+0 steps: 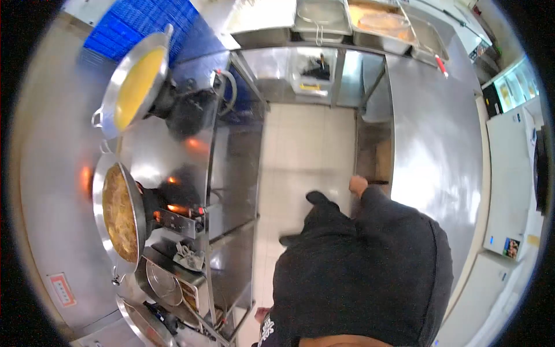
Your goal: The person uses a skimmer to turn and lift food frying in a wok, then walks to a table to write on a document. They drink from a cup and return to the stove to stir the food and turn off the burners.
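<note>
My right hand [358,186] hangs low beside the steel counter [430,133], its fingers curled closed. Whatever it may hold is hidden from this angle. Of my left hand [262,314], only a small blurred part shows past my sleeve, near the corner of the stove stand, and its fingers cannot be made out. Left of me, a wok [118,214] of bubbling brown contents sits over a burner with orange flame. A second wok [136,87] with yellow liquid stands farther along the same steel stand.
Another wok [144,324] and a wire strainer [163,281] are at the lower left. Metal trays [321,23] line the far counter, one with a sieve. A red-handled tool [441,66] lies at its right end. Blue crates [144,26] stand behind; tiled floor [306,144] lies ahead.
</note>
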